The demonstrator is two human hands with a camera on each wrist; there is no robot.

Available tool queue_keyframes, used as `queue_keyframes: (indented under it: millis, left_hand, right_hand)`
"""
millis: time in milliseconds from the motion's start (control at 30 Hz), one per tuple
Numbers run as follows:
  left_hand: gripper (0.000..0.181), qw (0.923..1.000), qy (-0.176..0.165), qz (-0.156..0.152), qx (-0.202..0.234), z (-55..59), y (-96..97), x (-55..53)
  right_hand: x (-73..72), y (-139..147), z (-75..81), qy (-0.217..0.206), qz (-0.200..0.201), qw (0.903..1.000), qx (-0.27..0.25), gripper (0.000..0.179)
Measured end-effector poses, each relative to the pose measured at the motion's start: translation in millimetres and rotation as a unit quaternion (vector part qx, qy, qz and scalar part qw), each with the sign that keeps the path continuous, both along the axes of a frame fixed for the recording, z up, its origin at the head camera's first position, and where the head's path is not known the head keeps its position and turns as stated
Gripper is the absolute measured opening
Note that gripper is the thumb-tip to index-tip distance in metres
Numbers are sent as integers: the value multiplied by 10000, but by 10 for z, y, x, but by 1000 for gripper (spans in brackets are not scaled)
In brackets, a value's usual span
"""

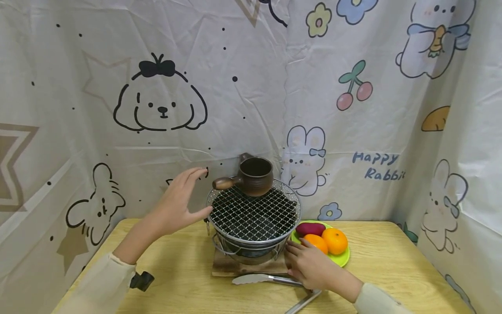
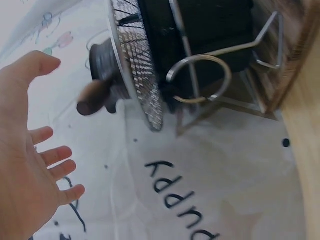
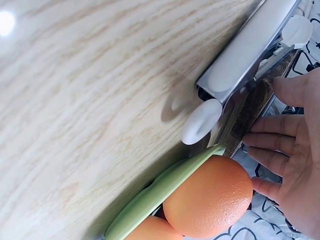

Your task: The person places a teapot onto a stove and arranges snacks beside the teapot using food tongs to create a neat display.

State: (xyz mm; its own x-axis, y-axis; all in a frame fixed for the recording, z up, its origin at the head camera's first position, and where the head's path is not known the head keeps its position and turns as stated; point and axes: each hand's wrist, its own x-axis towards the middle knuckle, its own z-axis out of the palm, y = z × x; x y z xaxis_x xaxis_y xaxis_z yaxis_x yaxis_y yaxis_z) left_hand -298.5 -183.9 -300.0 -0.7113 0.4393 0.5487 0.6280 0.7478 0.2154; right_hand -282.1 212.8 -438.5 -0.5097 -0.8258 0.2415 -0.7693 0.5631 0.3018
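A small brown pot [image 1: 256,176] with a wooden side handle stands at the back of a round wire grill rack [image 1: 255,216]. The rack tops a dark brazier [image 1: 251,248] in a wire stand. To the left of the pot my left hand [image 1: 178,203] hovers, thumb and fingers spread, touching nothing; the left wrist view also shows the handle [image 2: 94,97] apart from it. My right hand [image 1: 311,266] is above the metal tongs [image 1: 280,279] and beside the oranges [image 1: 315,243]. In the right wrist view its fingers are extended, with nothing between them.
A green plate [image 1: 343,260] at the right carries the oranges and a dark red oblong item [image 1: 310,229]. A wooden board [image 1: 231,266] lies under the brazier on the light wood table [image 1: 176,274]. Printed cloth [image 1: 235,96] hangs close behind and at the sides.
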Motion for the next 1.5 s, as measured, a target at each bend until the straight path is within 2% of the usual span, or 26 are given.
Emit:
queue_keyframes:
  millis: [200, 400, 567, 833, 1067, 1300, 1400, 1500]
  left_hand:
    - [100, 9990, -373, 27, 258, -262, -161, 24]
    - [105, 9975, -661, 211, 151, -543, -275, 7]
    - [108, 9959, -856, 275, 30, -725, -309, 1]
    - [109, 9928, -1124, 311, -282, -965, -273, 32]
    - [97, 9903, -1206, 208, -661, -1163, -216, 107]
    - [93, 9836, -1481, 100, -1026, -1307, -154, 183]
    - [91, 9833, -1452, -17, -1100, -1351, -134, 193]
    - [88, 9843, -1247, -146, -1238, -1388, -109, 191]
  right_hand:
    - [9, 3, -4, 38, 8, 10000, -9, 39]
    - [10, -10, -1, 18, 22, 10000, -34, 37]
    - [-10, -23, 3, 106, 95, 9999, -9, 35]
    - [-28, -25, 21, 98, 87, 9999, -22, 34]
    - [-13, -13, 27, -17, -35, 10000, -34, 37]
    - [-7, -19, 17, 5, 24, 10000, -41, 36]
    - [-5, -20, 16, 22, 30, 10000, -41, 36]
    - [-4, -19, 18, 23, 31, 10000, -41, 35]
